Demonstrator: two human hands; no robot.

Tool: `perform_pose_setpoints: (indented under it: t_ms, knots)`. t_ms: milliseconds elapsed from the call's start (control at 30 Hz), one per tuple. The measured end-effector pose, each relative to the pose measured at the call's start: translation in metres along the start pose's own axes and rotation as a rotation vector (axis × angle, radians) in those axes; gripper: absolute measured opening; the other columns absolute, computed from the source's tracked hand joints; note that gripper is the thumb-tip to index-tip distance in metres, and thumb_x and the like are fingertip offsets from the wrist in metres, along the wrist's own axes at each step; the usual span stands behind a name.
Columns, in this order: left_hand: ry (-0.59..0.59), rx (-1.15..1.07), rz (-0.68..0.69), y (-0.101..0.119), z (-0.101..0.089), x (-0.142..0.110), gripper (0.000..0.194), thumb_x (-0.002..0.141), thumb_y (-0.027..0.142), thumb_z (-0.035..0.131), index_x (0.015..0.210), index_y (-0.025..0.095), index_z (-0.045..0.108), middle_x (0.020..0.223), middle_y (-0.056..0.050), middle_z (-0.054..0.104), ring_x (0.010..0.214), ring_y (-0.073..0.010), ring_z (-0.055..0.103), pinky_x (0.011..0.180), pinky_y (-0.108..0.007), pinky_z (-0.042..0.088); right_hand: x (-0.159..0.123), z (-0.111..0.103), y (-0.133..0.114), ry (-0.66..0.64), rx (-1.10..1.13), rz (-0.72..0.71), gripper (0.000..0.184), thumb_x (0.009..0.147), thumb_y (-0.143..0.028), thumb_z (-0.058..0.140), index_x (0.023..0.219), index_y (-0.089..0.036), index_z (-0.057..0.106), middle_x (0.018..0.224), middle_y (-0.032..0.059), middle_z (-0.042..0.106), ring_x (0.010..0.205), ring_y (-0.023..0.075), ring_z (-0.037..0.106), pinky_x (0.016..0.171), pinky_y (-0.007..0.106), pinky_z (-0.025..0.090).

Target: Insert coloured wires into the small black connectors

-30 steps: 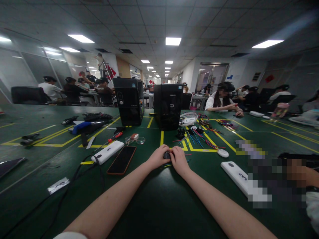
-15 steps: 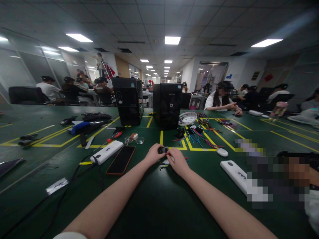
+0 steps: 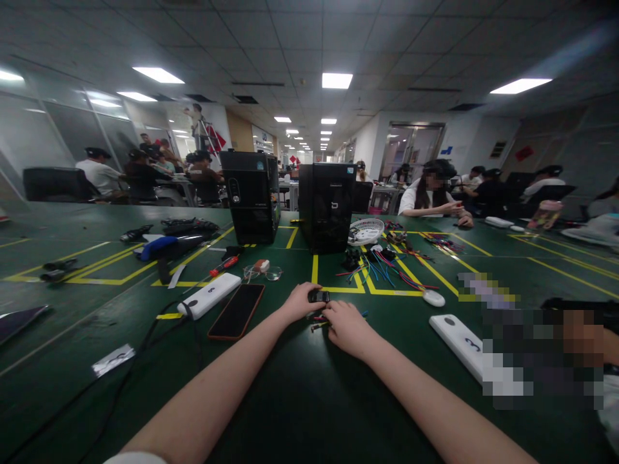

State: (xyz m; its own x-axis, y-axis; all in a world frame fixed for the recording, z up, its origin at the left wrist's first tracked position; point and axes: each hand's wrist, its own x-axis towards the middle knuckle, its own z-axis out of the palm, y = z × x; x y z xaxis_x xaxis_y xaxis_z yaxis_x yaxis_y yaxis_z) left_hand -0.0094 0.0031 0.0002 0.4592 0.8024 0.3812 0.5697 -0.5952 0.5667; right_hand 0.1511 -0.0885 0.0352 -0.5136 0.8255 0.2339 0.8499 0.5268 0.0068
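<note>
Over the green table, my left hand (image 3: 296, 304) is closed on a small black block-like part (image 3: 319, 296), pinched between thumb and fingers. The part's exact kind is too small to tell. Just right of it and lower, my right hand (image 3: 352, 327) has its fingers bent down and drawn together. Its fingertips lie close below the black part, and whatever they grip is hidden. Several short coloured wires (image 3: 318, 326) stick out beneath the right hand, partly covered by it.
Two black computer towers (image 3: 249, 200) stand ahead. A phone (image 3: 236, 312), a white power bank (image 3: 209, 295) and glasses (image 3: 273, 273) lie at left. Cables and a white basket (image 3: 366, 232) lie right of the towers. Another white power bank (image 3: 457, 338) lies nearer, beside a co-worker's blurred arm.
My right hand has drawn back slightly from the black part and turned lower over the wires. More of the part shows in my left hand. The view has shifted slightly.
</note>
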Motion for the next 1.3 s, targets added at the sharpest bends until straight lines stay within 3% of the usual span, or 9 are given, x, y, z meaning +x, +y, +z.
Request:
perform_pose_setpoints:
  t_ms: [100,200,400,667,900,1067,1167,1300]
  knots:
    - [0.015,-0.051,-0.005,0.002,0.000,-0.001,0.046,0.071,0.039,0.062,0.111,0.017,0.055,0.108,-0.009,0.059,0.100,-0.0229,0.054,0.089,-0.037,0.041,0.000,-0.001,0.004,-0.102,-0.062,0.069,0.019,0.076,-0.015,0.048,0.090,-0.015,0.061,0.091,0.0112,0.059,0.086,0.0228,0.055,0.074,0.035,0.039]
    - [0.028,-0.102,-0.024,0.006,0.000,-0.001,0.039,0.079,0.038,0.054,0.111,0.016,0.055,0.106,-0.009,0.060,0.099,-0.0206,0.055,0.090,-0.034,0.042,0.001,-0.003,0.002,-0.153,-0.076,0.071,0.020,0.076,-0.011,0.045,0.086,-0.013,0.063,0.085,0.0122,0.061,0.081,0.0225,0.058,0.070,0.033,0.041]
    - [0.056,-0.156,-0.072,0.010,-0.001,0.001,0.028,0.086,0.032,0.043,0.104,0.016,0.059,0.106,-0.008,0.061,0.101,-0.0184,0.055,0.092,-0.032,0.041,-0.004,-0.008,-0.005,-0.200,-0.052,0.107,0.025,0.067,-0.011,0.052,0.090,-0.009,0.063,0.087,0.0159,0.063,0.081,0.0240,0.059,0.069,0.031,0.043]
    - [0.042,-0.162,-0.104,0.013,-0.004,0.001,0.030,0.087,0.032,0.041,0.104,0.016,0.059,0.106,-0.007,0.061,0.101,-0.0190,0.055,0.091,-0.033,0.042,-0.003,-0.009,-0.013,-0.269,-0.074,0.165,0.025,0.070,-0.004,0.049,0.091,-0.009,0.061,0.086,0.0153,0.063,0.081,0.0239,0.060,0.068,0.030,0.043]
    - [0.127,-0.190,-0.116,0.006,0.001,0.004,0.028,0.088,0.031,0.038,0.095,0.016,0.060,0.099,-0.007,0.062,0.096,-0.0173,0.056,0.089,-0.031,0.042,-0.003,0.009,-0.010,-0.146,-0.092,0.172,0.024,0.078,-0.002,0.040,0.093,-0.011,0.056,0.091,0.0135,0.057,0.080,0.0206,0.059,0.070,0.030,0.042]
    - [0.208,-0.121,-0.190,0.001,0.000,0.005,0.027,0.087,0.028,0.036,0.085,0.016,0.060,0.088,-0.005,0.062,0.087,-0.0177,0.057,0.082,-0.030,0.044,0.001,0.005,-0.006,-0.083,-0.025,0.181,0.020,0.079,-0.010,0.044,0.097,-0.015,0.051,0.097,0.0101,0.053,0.074,0.0174,0.058,0.064,0.027,0.041]
    - [0.159,-0.094,-0.188,0.002,-0.001,0.004,0.031,0.088,0.030,0.033,0.081,0.016,0.060,0.083,-0.005,0.062,0.082,-0.0180,0.057,0.077,-0.030,0.045,0.004,-0.002,-0.002,0.004,-0.026,0.242,0.019,0.082,-0.021,0.044,0.100,-0.017,0.048,0.095,0.0082,0.054,0.074,0.0183,0.058,0.061,0.027,0.040]
    - [0.044,-0.061,-0.065,0.012,-0.002,0.001,0.029,0.087,0.031,0.037,0.086,0.016,0.062,0.087,-0.006,0.062,0.084,-0.0184,0.057,0.078,-0.030,0.044,0.005,-0.004,0.011,0.075,-0.036,0.323,0.026,0.083,-0.034,0.046,0.103,-0.018,0.047,0.100,0.0089,0.053,0.076,0.0183,0.058,0.059,0.026,0.039]
